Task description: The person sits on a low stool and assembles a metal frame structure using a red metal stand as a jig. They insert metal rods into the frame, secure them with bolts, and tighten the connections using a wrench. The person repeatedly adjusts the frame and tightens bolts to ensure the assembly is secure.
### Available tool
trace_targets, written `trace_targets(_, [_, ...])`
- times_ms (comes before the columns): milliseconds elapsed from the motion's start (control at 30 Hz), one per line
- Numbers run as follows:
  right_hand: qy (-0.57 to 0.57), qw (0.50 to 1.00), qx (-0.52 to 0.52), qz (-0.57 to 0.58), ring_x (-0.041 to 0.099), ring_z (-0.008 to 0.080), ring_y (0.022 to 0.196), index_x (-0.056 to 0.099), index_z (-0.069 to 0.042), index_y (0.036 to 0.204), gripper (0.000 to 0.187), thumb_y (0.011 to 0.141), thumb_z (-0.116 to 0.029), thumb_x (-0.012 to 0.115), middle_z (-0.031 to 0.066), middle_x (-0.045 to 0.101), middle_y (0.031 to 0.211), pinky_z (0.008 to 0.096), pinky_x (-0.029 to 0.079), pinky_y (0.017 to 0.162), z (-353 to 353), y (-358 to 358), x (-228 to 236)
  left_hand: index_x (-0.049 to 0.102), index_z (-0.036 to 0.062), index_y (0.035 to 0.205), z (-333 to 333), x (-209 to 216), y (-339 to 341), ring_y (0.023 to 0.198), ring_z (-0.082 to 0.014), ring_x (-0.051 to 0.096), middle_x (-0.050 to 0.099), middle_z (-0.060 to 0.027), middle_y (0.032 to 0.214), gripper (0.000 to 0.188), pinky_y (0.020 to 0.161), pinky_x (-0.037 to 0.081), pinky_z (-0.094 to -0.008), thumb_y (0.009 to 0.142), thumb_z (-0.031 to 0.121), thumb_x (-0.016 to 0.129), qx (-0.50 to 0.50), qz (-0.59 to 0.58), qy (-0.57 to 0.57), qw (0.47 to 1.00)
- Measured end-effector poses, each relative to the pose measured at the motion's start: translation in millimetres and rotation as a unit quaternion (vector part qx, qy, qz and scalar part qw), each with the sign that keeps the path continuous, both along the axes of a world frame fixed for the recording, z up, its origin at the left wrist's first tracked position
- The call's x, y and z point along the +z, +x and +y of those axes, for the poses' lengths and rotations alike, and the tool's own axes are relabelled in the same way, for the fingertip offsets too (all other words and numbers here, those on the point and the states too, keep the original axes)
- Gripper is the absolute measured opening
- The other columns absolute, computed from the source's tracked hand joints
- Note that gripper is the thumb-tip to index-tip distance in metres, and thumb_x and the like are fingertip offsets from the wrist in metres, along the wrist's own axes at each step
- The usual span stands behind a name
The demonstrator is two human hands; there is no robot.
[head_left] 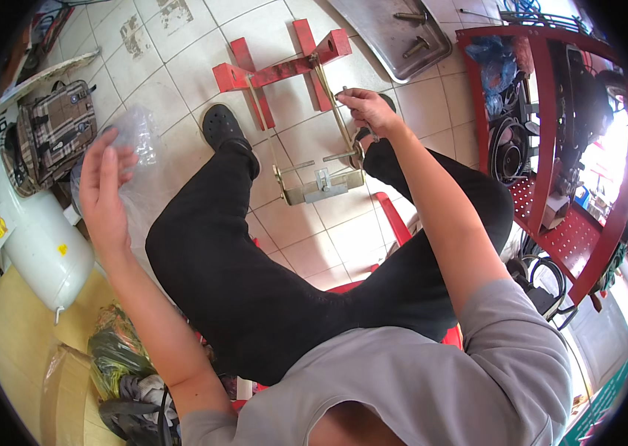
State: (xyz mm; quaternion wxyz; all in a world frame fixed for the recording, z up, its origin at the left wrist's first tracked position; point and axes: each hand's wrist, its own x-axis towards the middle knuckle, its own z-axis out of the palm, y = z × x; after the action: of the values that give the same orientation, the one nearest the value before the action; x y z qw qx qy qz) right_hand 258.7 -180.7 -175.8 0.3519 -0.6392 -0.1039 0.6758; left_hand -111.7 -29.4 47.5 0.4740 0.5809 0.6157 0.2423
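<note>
My left hand [108, 192] is raised at the left, fingers stretched out, right by a clear plastic bag [139, 137]. No object shows in its palm. Between my feet stands a metal frame: two long thin rods lead from a red metal stand [284, 72] to a yellowish metal bracket [326, 187] nearer me. My right hand [373, 114] is closed in a pinch beside the frame's right rod [332, 100]. A small metallic piece shows at its fingertips, too small to name. Whether the hand touches the rod, I cannot tell.
A metal tray [395, 56] with two dark metal parts lies at the far right. A red rack [544, 126] with cables and tools stands on the right. On the left are a white tank [46, 256] and a plaid bag [57, 130]. A stuffed plastic bag [117, 346] lies lower left.
</note>
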Motion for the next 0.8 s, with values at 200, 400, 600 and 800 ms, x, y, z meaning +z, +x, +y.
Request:
trace_targets(200, [0.014, 0.997, 0.044, -0.058, 0.034, 0.0044, 0.051, 0.060, -0.009, 0.085, 0.021, 0.085, -0.030, 0.062, -0.0056, 0.040, 0.060, 0.0205, 0.030, 0.046, 0.1, -7.8, 11.6, 0.053, 0.0019, 0.117, -31.6, 7.9, 72.2, 0.085, -0.0117, 0.057, 0.060, -0.0060, 0.091, 0.031, 0.077, 0.043, -0.0255, 0.093, 0.021, 0.050, -0.187, -0.057, -0.038, 0.980])
trace_targets(400, [0.103, 0.960, 0.141, -0.220, 0.037, 0.0060, 0.052, 0.058, -0.005, 0.088, 0.029, 0.091, -0.032, 0.050, -0.0044, 0.042, 0.060, 0.0240, 0.032, 0.047, 10.0, -16.2, 9.1, 0.054, 0.0036, 0.113, -21.0, -6.9, 69.7, 0.079, -0.0115, 0.054, 0.059, -0.0055, 0.085, 0.029, 0.073, 0.043, -0.0255, 0.092, 0.023, 0.052, -0.240, 0.066, -0.108, 0.962])
trace_targets(600, [0.086, 0.952, 0.139, -0.258, 0.038, 0.0086, 0.050, 0.059, -0.002, 0.094, 0.034, 0.091, -0.033, 0.045, -0.0004, 0.043, 0.063, 0.0250, 0.033, 0.046, 9.8, -23.6, -1.7, 0.056, 0.0026, 0.108, -20.8, -16.8, 76.5, 0.072, -0.0119, 0.054, 0.059, -0.0053, 0.078, 0.033, 0.066, 0.044, -0.0262, 0.090, 0.030, 0.055, -0.243, 0.111, -0.107, 0.958])
trace_targets(800, [0.012, 0.994, 0.072, -0.076, 0.025, 0.0025, 0.047, 0.058, -0.011, 0.092, 0.020, 0.090, -0.030, 0.052, -0.0088, 0.031, 0.059, 0.0211, 0.019, 0.042, 7.3, -9.2, 11.8, 0.057, 0.0014, 0.105, -7.0, -42.6, 64.9, 0.066, -0.0126, 0.053, 0.059, -0.0061, 0.074, 0.036, 0.063, 0.044, -0.0268, 0.089, 0.033, 0.055, -0.250, 0.149, -0.096, 0.952])
